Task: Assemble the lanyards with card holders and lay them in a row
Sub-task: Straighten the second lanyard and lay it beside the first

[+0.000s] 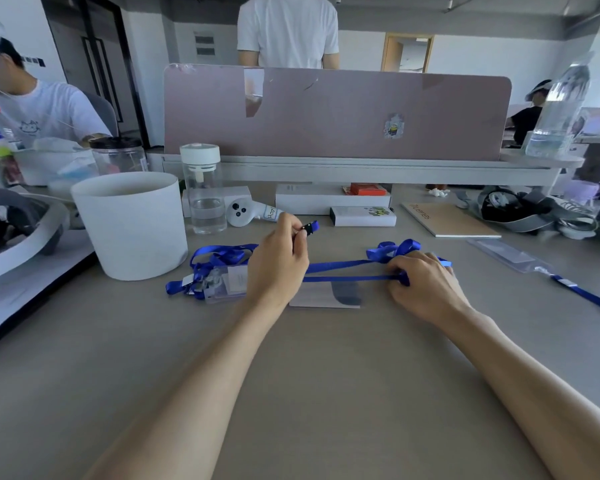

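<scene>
My left hand (pixel 278 258) pinches the black clip end (pixel 309 227) of a blue lanyard (pixel 343 270), lifted a little above the desk. Two strands of that lanyard stretch right to my right hand (pixel 420 282), which grips the strap where it bunches into loops (pixel 395 249). A clear card holder (pixel 326 296) lies flat on the desk under the strands, between my hands. Left of my left hand sits a pile of blue lanyards with clear card holders (pixel 215 275). At the far right lies one assembled lanyard with its card holder (pixel 510 254).
A large white bucket (pixel 132 223) stands left of the pile. A clear water bottle (pixel 203 188), a white controller (pixel 246 211), white boxes (pixel 361 216) and a brown notebook (pixel 447 220) line the back. A pink divider (pixel 326 112) backs the desk. People sit and stand beyond.
</scene>
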The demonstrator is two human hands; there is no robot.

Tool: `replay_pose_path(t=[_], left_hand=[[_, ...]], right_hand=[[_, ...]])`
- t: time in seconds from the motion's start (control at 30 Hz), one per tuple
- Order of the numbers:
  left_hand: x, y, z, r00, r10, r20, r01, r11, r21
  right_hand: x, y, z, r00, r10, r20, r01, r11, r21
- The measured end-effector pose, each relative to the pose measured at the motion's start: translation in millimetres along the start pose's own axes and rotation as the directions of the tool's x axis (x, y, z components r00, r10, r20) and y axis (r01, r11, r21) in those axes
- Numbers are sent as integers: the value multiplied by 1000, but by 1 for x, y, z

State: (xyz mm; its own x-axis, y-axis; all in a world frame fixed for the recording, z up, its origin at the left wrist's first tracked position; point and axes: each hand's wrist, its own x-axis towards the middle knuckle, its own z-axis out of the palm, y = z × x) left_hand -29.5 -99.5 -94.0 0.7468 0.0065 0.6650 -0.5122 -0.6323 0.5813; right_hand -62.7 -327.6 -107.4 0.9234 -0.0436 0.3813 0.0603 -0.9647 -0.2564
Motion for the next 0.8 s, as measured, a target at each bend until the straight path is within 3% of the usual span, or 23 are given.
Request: replay_pose_path(t=[0.07,0.13,0.37,0.47,0.57,0.7,0.77,0.8], left_hand=[[-1,-5,2,998,70,2,-70,987,143],[-2,-8,2,995,97,-9,-93,979,179],[0,-7,1,997,-11,-74,18,996,93],[1,-11,2,992,-44,-122,50,998,46],[4,-12,2,983,-75,-169,75,997,-2],[5,-9,-1,977,-55,-206,50,998,-29],[5,-9,0,981,-31,-191,27,999,-28],[5,-10,1,983,-26,-180,20,999,-33]], right_hand=[[0,1,-2,998,22,-58,-20,999,36],[0,2,-3,992,64,-108,-56,995,79],[6,12,-16,901,360,-242,-238,877,418],[8,14,-18,872,464,-157,-278,732,622],[12,11,-20,832,550,-64,-261,492,830],[15,11,-26,781,624,-22,-187,268,945],[15,15,-24,770,638,-8,-229,287,930],[15,17,-23,769,640,-19,-280,363,889]])
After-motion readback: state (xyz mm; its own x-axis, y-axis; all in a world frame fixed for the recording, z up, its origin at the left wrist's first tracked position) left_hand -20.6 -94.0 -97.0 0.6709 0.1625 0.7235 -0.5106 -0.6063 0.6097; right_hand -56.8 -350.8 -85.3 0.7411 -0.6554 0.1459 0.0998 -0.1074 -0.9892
